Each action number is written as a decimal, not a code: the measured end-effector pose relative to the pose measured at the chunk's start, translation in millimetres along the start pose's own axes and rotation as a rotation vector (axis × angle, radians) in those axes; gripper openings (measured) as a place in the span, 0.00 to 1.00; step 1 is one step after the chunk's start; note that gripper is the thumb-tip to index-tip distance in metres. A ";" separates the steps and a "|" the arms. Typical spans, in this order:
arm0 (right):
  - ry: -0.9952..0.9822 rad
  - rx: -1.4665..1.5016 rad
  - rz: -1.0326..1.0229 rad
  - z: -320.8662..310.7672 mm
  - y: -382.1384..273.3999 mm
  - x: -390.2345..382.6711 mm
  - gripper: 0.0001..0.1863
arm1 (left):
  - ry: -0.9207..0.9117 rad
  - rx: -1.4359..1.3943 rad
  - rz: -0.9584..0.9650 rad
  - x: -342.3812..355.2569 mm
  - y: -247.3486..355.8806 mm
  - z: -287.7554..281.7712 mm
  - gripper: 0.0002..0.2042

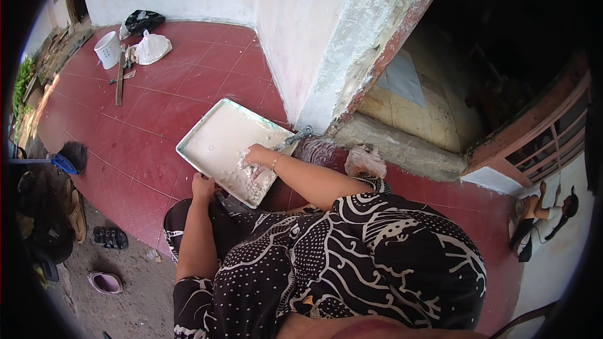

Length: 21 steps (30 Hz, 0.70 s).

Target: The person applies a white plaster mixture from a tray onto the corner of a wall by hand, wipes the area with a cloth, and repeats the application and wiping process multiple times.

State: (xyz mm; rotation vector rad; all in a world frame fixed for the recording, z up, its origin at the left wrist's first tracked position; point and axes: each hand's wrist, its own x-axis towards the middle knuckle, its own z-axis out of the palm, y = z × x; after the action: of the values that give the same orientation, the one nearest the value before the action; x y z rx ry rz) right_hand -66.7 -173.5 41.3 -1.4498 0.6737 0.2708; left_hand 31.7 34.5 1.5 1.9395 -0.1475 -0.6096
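A shallow rectangular tray [195, 160] with a pale green rim lies on the red tiles before me, filled with creamy white paste [229, 129]. Thicker, lumpy paste gathers at its near right side. My right hand [255, 156] is down in those lumps, fingers smeared white and curled into them; the fingertips are hidden. At the near left rim, my left hand [202, 186] is closed on the tray's edge. A paste-smeared tool with a handle [298, 137] leans across the right rim, close to my right wrist.
A crumpled plastic bag [366, 162] lies by my right knee, beside the doorway step [402, 144]. Farther left are a white bucket [107, 49], a wooden stick [120, 78] and a white bag [153, 48]. Sandals [110, 237] and a blue broom [65, 162] are left. Another person [541, 220] works far right.
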 end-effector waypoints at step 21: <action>0.340 -0.769 -0.412 4.9 -12.0 -18.3 0.16 | -0.134 -0.217 -0.034 25.4 -26.0 1.2 0.15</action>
State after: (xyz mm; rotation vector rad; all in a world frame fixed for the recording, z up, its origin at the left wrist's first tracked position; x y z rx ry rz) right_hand -73.2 -166.2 61.5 -2.3666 0.5393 -0.0606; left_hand 48.6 35.7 -30.6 1.6955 -0.1271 -0.7474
